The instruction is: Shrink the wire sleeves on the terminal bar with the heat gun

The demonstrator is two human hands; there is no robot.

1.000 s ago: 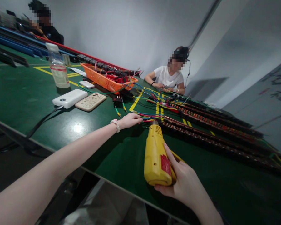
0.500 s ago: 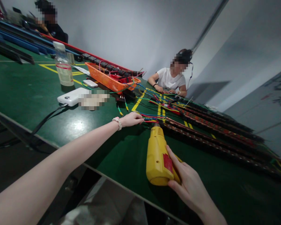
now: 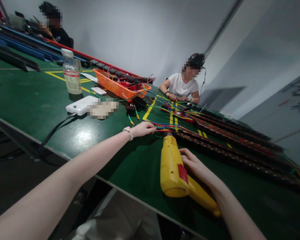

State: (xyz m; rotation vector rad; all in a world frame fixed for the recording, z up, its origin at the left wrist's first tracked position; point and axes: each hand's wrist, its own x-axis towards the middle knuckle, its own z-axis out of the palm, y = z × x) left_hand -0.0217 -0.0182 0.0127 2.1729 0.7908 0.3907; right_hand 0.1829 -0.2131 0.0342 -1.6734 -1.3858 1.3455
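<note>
My left hand [image 3: 143,129], with a beaded bracelet at the wrist, is closed on the ends of a bundle of thin coloured wires [image 3: 166,126], red, blue and yellow among them. A yellow heat gun [image 3: 173,166] with a red label is on the green table, its nozzle at the wires and its handle slanting to the lower right. My right hand [image 3: 193,163] is beside the gun's right side, off the handle. Its fingers are loosely bent and partly apart; whether the fingertips touch the gun's body is hidden.
Long dark strips with copper-coloured wires [image 3: 230,151] stretch right across the green table [image 3: 130,170]. An orange basket [image 3: 115,88], a bottle [image 3: 72,78], a white power bank [image 3: 81,105] with a black cable and two green-yellow wires [image 3: 134,116] are behind. Two people sit at the far side.
My right hand has come off the heat gun's handle and moved forward along its right side, uncovering the handle. My left hand stays on the wires. The view has shifted slightly.
</note>
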